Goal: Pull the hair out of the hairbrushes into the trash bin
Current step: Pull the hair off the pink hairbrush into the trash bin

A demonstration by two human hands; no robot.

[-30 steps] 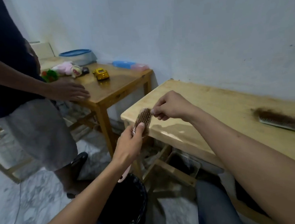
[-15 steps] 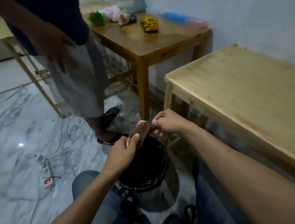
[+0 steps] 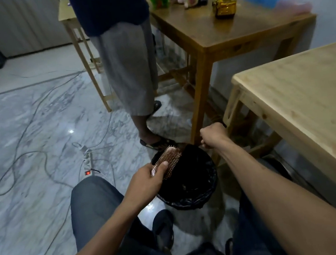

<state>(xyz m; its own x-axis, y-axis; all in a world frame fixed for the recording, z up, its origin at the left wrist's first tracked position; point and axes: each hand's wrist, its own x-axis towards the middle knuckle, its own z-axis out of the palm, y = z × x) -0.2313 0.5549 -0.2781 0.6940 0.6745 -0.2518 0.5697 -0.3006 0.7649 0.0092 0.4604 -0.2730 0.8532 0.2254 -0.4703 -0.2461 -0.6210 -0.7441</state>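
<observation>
Hairbrush (image 3: 168, 157) over trash bin (image 3: 207, 195), marble floor (image 3: 30, 123)

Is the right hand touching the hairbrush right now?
Apart. The head view shows the right hand closed in a fist past the far rim of the trash bin, with open bin between it and the hairbrush that the left hand holds.
</observation>
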